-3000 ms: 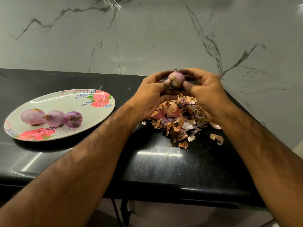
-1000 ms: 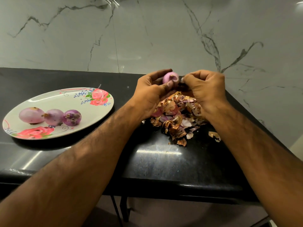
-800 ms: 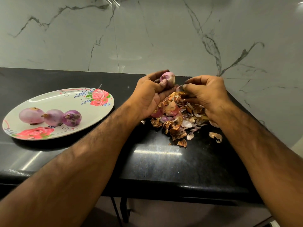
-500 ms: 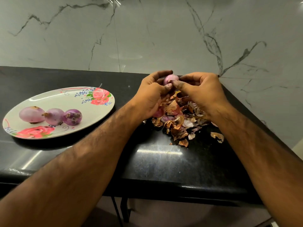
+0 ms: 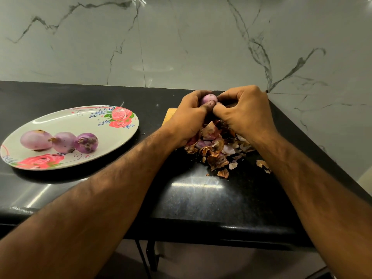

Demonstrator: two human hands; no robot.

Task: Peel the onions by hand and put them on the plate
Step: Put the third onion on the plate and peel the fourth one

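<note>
A small pink onion (image 5: 208, 98) sits between both hands above a heap of brown and purple onion skins (image 5: 217, 150). My left hand (image 5: 189, 117) grips the onion from the left, thumb across its front. My right hand (image 5: 243, 111) has its fingers curled against the onion's right side; most of the onion is hidden by the fingers. On the left lies an oval white plate with red roses (image 5: 96, 125), holding three peeled onions (image 5: 60, 141) in a row.
The black stone counter (image 5: 193, 198) ends in a front edge close to me and a corner at the right by the marble wall (image 5: 181, 41). A pale wooden edge (image 5: 168, 114) peeks out behind my left hand. Loose skin flakes (image 5: 263, 165) lie right of the heap.
Both hands stayed over the skin heap, turning the onion. My right hand dipped away toward the heap, then came back and closed against the onion again.
</note>
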